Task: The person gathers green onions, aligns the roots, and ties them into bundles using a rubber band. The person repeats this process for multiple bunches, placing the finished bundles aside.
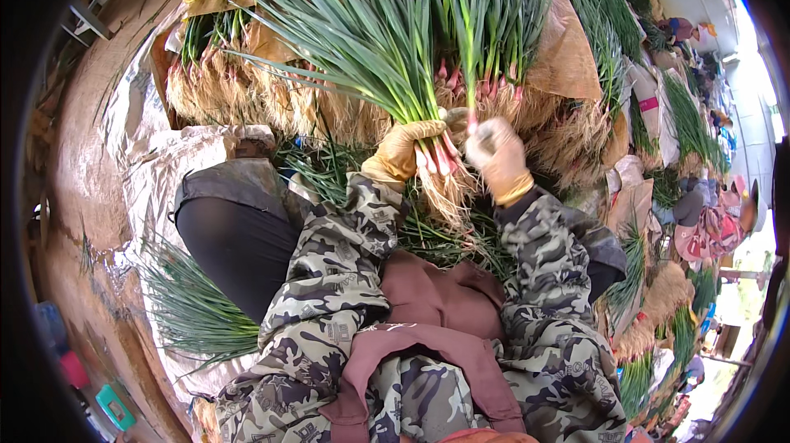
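My left hand, in a yellowish work glove, grips a bunch of spring onions just above their pinkish-white bulbs. The leaves fan away from me, and pale roots hang below the fist. My right hand, gloved too and blurred by motion, is close beside the bunch. Its fingertips pinch the pink base of a single spring onion. In front of both hands, more spring onions lie piled with their long roots towards me.
Loose green leaf trimmings lie between my knees. On white sacking to my left rests another heap of spring onions. Brown sacking borders the pile's right side. Further right, a person is among more bundles. A teal plastic object stands at lower left.
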